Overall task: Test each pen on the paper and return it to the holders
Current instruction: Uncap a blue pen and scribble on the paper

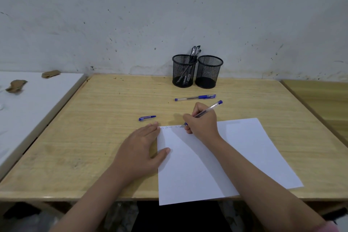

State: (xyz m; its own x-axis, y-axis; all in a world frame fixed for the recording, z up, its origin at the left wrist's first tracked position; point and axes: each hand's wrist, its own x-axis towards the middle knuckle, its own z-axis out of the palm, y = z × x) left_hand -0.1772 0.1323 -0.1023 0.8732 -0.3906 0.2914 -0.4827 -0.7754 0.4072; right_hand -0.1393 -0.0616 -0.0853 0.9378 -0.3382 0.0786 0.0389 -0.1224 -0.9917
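Note:
My right hand (202,122) grips a blue pen (211,108), its tip on the top edge of the white paper (216,156) beside a line of small writing. My left hand (140,149) lies flat, fingers straight, pressing the paper's left edge. A blue pen cap (147,118) lies on the table left of the paper. Another capped blue pen (195,97) lies beyond my right hand. Two black mesh holders stand at the wall: the left holder (183,70) has several dark pens, the right holder (208,71) looks empty.
The wooden table (94,128) meets a grey wall at the back. A white table (28,103) with brown scraps adjoins on the left, another wooden surface (323,100) on the right. The paper's near end overhangs the table's front edge.

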